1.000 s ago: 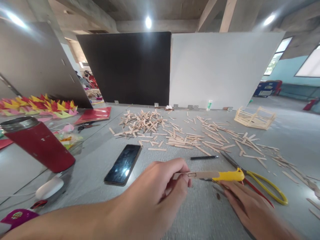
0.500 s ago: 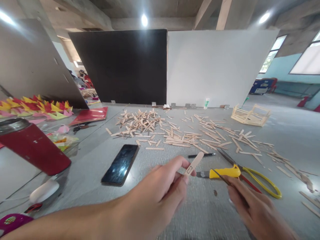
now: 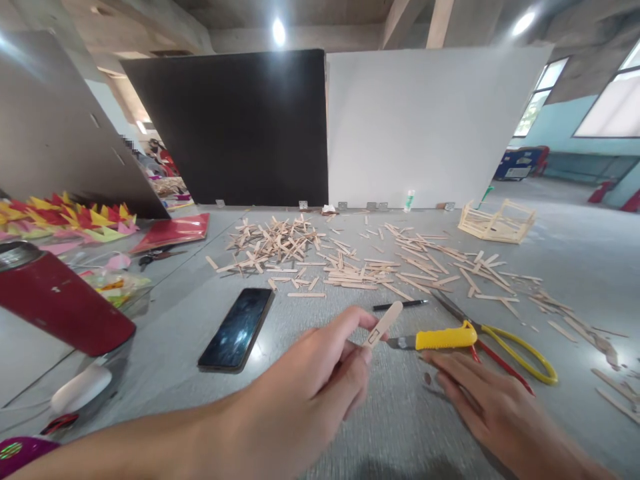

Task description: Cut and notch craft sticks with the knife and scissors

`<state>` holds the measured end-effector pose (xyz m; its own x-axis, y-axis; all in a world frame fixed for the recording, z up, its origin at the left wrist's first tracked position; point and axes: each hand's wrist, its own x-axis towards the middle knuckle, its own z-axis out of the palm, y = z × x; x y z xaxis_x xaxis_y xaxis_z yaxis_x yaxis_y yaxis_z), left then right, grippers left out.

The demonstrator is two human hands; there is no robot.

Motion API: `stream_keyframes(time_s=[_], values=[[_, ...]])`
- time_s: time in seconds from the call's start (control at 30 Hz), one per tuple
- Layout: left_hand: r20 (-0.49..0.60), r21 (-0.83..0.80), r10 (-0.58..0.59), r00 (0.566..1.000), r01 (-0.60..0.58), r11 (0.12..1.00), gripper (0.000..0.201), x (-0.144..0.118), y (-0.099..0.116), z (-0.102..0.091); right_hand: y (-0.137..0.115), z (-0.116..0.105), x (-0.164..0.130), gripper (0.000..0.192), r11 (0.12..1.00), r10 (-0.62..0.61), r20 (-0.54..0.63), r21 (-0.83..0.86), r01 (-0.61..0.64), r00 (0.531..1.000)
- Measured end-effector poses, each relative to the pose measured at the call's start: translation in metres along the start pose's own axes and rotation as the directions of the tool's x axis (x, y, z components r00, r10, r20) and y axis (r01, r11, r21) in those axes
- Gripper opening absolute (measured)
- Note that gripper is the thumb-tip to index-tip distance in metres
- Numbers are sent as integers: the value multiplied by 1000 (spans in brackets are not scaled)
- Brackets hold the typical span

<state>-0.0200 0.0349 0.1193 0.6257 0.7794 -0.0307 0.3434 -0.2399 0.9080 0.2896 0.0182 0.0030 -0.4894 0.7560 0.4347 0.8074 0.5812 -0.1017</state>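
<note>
My left hand (image 3: 325, 373) is closed, pinching a wooden craft stick (image 3: 384, 325) between thumb and fingers above the table. A small dark rectangle outline marks the stick's lower part. My right hand (image 3: 487, 400) is low over the table, fingers stretched forward; the thin dark tool it held does not show clearly. Just beyond its fingertips lies a yellow-handled knife (image 3: 445, 337), beside scissors (image 3: 520, 350) with yellow and red handles. A black pen (image 3: 400, 305) rests behind the held stick.
Loose craft sticks (image 3: 360, 270) spread across the table's middle. Left are a phone (image 3: 237, 329), a red tumbler (image 3: 60, 300), a white mouse (image 3: 83, 387) and folded coloured paper (image 3: 75, 217). A stick frame (image 3: 497, 221) and a glue tube (image 3: 409, 200) stand farther back.
My right hand has lowered and stretched out near the knife handle; the dark thin tool in it is no longer visible. My left hand keeps the stick. The view has shifted slightly.
</note>
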Motion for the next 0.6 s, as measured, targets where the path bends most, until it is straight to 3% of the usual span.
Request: stream_keyframes(time_s=[0.13,0.33,0.43,0.5,0.6], values=[[-2,1,-38,999,38,999,26,0,-2,0,-2,2,-1,33,999,-39,148,10,38,988],[28,-60,-99,995,101,993,31,0,-13,-1,-3,-2,3,31,999,-35,184,11,34,982],[40,-88,-116,992,119,989,31,2,-14,-3,17,-6,0,36,968,179,84,-192,-161,980],[36,-68,-133,990,135,988,30,4,-12,-5,39,-11,-4,37,901,341,11,-291,-323,940],[24,-46,-131,991,132,990,28,4,-9,-7,67,-20,-11,29,854,443,58,-329,-402,895]])
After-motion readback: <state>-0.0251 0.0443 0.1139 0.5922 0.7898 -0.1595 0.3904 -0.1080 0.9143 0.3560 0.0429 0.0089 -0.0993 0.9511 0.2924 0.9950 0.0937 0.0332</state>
